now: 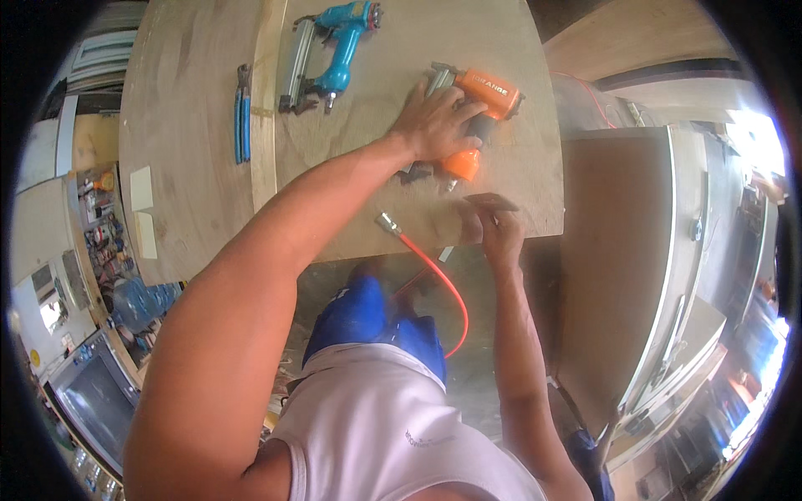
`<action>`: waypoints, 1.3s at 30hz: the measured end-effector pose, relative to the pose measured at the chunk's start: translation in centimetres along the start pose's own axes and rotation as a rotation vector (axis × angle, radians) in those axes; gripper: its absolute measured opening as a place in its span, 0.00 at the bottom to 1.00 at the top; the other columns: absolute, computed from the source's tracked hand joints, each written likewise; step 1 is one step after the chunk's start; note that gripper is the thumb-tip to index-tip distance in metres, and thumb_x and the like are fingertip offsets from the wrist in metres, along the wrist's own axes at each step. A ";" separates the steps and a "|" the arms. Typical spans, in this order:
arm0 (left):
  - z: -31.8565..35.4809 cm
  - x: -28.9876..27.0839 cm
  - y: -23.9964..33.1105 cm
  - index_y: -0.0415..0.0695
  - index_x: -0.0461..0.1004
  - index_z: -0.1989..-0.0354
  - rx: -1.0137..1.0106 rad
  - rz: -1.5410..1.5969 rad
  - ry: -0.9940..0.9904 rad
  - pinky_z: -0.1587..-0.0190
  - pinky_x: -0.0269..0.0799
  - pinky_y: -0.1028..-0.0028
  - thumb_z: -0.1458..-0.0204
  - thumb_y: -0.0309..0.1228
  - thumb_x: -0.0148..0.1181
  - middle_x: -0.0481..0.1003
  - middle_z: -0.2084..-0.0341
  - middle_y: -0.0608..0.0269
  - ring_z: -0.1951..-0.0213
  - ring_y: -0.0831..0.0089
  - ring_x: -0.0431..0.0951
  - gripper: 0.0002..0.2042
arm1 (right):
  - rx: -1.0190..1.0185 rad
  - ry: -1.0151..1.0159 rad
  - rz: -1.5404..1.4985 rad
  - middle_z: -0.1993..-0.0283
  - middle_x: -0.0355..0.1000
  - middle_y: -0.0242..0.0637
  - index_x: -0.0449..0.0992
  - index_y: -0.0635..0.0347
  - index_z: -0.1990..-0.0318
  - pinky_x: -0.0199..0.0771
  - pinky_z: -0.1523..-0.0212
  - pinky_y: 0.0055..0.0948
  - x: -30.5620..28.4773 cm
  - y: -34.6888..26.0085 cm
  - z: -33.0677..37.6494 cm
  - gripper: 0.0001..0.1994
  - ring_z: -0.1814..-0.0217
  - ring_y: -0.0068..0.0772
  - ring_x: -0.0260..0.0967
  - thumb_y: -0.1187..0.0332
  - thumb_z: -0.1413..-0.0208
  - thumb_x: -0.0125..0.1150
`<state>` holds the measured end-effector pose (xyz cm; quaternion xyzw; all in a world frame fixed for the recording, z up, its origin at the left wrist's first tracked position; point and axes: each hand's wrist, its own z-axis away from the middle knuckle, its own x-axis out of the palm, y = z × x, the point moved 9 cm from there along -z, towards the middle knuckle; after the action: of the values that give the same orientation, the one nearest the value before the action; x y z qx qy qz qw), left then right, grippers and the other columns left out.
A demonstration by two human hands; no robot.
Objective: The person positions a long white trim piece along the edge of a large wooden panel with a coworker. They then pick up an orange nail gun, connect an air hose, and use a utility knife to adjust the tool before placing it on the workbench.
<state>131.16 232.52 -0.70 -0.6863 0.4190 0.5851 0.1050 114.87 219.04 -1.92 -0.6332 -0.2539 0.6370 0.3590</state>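
My left hand (439, 123) lies over an orange air nail gun (491, 93) on the wooden tabletop, its fingers curled around the body and grip. Part of the tool is hidden beneath that hand. Close to the table's near edge, my right hand (503, 234) is bent closed at a small dark, flat piece (491, 202), too blurred to name. Between my forearms, an orange air hose (436, 271) ends in a metal coupler (387, 222) at the table edge, apart from the nail gun's air inlet.
A teal nail gun (341, 52) lies farther back on the tabletop (192, 184). Blue-handled pliers (242, 117) rest left of a raised wooden strip (266, 100). A tall wooden panel (614, 267) stands right of the table. Cluttered shelves (102, 225) line the left side.
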 end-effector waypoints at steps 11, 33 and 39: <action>0.1 0.5 -0.2 0.64 0.58 0.35 -0.045 -0.031 -0.037 0.44 0.57 0.50 0.48 0.61 0.54 0.64 0.47 0.56 0.44 0.58 0.67 0.33 | -0.088 0.226 -0.078 0.65 0.77 0.43 0.78 0.61 0.61 0.73 0.62 0.32 2.0 1.2 -1.3 0.07 0.63 0.39 0.77 0.71 0.46 0.63; -0.1 0.7 -0.1 0.64 0.59 0.36 -0.021 -0.074 -0.036 0.48 0.59 0.53 0.49 0.63 0.52 0.65 0.52 0.57 0.47 0.59 0.67 0.34 | -0.104 0.156 -0.076 0.71 0.74 0.48 0.75 0.62 0.64 0.71 0.66 0.35 2.4 -0.7 -1.5 0.09 0.69 0.47 0.74 0.66 0.46 0.64; -0.2 1.1 -0.1 0.65 0.59 0.35 -0.035 -0.064 -0.026 0.47 0.58 0.53 0.48 0.65 0.49 0.65 0.52 0.58 0.46 0.59 0.66 0.34 | 0.040 0.376 -0.320 0.74 0.72 0.41 0.76 0.63 0.63 0.69 0.68 0.29 2.1 2.9 -0.7 0.09 0.72 0.28 0.70 0.67 0.46 0.64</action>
<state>131.37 231.96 -1.69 -0.6935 0.3852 0.5975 0.1172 115.25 218.82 -5.51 -0.6852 -0.2670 0.4478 0.5086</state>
